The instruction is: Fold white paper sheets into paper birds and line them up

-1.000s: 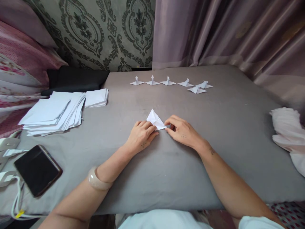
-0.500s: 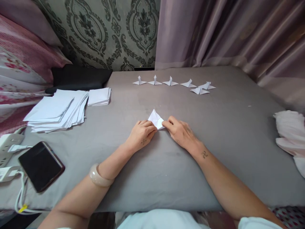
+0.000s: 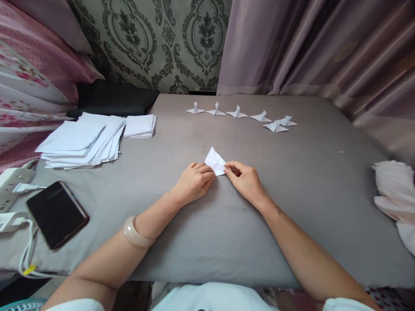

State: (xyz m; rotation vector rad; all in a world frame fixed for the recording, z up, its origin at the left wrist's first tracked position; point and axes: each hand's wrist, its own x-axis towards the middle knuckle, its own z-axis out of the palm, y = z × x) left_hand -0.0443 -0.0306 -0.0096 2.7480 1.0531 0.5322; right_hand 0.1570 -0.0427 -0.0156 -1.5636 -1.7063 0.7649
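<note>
A small folded sheet of white paper (image 3: 215,161) lies on the grey cloth-covered table, with one corner pointing away from me and crease lines across it. My left hand (image 3: 195,182) presses on its lower left edge, fingers closed together. On the other side, my right hand (image 3: 245,181) pinches the right corner between thumb and index finger. The fingertips cover parts of the paper's near edges.
Several folded paper birds (image 3: 237,112) stand in a row at the back. To the left are a stack of white sheets (image 3: 74,142), a smaller paper stack (image 3: 140,126), a phone (image 3: 57,214) and a power strip (image 3: 13,188). White cloth (image 3: 395,190) lies at right.
My right hand has turned, its thumb now showing as it pinches the right corner. The paper looks slightly more spread on that side. The whole view has shifted a little.
</note>
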